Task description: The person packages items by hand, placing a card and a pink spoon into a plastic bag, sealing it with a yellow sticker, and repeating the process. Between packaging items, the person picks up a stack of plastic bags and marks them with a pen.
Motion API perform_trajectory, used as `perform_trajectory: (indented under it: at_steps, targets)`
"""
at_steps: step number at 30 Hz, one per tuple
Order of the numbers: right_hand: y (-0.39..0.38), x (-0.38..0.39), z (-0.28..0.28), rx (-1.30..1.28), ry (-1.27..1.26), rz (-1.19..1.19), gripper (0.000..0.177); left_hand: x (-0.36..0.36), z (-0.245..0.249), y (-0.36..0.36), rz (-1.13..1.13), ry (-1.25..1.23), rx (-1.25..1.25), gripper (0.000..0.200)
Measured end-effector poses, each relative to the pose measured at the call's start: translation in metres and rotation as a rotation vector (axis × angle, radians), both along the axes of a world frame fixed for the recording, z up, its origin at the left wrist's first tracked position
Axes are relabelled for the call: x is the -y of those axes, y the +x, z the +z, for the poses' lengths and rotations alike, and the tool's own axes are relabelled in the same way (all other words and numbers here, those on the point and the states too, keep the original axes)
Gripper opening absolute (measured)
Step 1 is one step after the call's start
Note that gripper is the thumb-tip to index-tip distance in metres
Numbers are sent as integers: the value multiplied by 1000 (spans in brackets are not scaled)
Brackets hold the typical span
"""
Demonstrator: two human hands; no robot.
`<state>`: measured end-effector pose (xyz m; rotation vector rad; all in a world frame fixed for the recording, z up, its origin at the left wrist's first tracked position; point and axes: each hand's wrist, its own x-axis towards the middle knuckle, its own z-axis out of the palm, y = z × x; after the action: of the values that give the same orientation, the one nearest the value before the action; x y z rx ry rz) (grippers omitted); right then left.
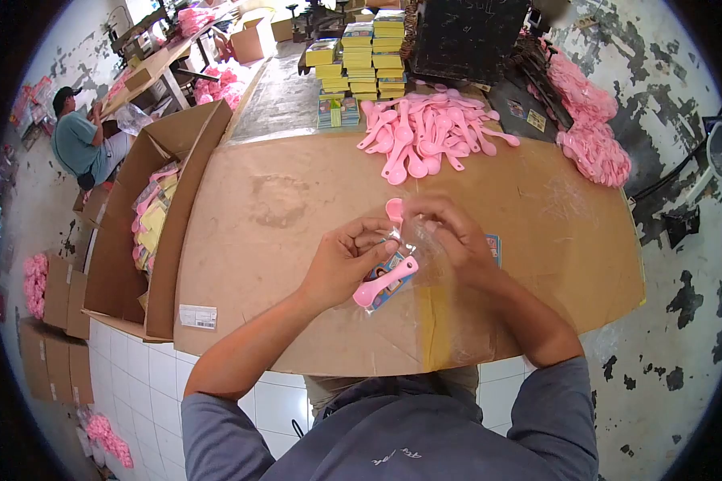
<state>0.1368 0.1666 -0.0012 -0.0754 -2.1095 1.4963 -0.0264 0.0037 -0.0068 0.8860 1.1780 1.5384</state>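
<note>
My left hand [347, 258] pinches the edge of a clear plastic bag [415, 239] above the cardboard-covered table. Below its fingertips a pink measuring spoon [387, 282] lies slanted over a blue printed card [391, 298]. My right hand [456, 236], smeared by motion, has curled fingers at the other side of the bag. Just beyond the fingertips shows the bowl of another pink spoon [395, 210], its handle hidden behind the plastic and fingers. Partly covered by my right forearm and hand, a second blue card [494, 247] rests on the cardboard.
A heap of pink spoons [429, 132] lies at the table's far side, with stacks of yellow-edged cards [361, 60] behind it. On the left stands a large open carton [188, 208] holding packed pieces. Pink bundles [594, 152] hang at right. A person [88, 140] sits far left.
</note>
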Motion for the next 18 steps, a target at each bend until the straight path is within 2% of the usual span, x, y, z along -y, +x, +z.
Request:
perform_trajectory:
  at_steps: [1, 3, 5, 8, 9, 11, 15, 17, 18]
  targets:
    - [-2, 1, 6, -21, -132, 27, 15, 0, -2, -1, -27, 7, -16, 34]
    - [0, 3, 23, -3, -44, 84, 13, -1, -8, -4, -82, 24, -48, 37]
    - [8, 2, 43, 75, 396, 142, 15, 0, -10, -5, -150, 33, -43, 40]
    - [15, -1, 61, -12, 258, 298, 15, 2, -2, 3, -126, 156, -43, 43]
    - [16, 3, 73, -35, 363, 255, 15, 3, 2, 7, -98, 214, -42, 44]
    - [23, 9, 101, -76, 575, 161, 16, 7, 9, 6, -33, 222, -259, 44]
    - [35, 17, 114, 44, 596, 10, 13, 13, 18, 7, -64, 386, -588, 48]
    - [35, 21, 109, 112, 678, -102, 13, 18, 23, 12, -71, 412, -650, 50]
    - [34, 23, 109, 126, 628, -108, 13, 19, 24, 14, -75, 425, -683, 51]
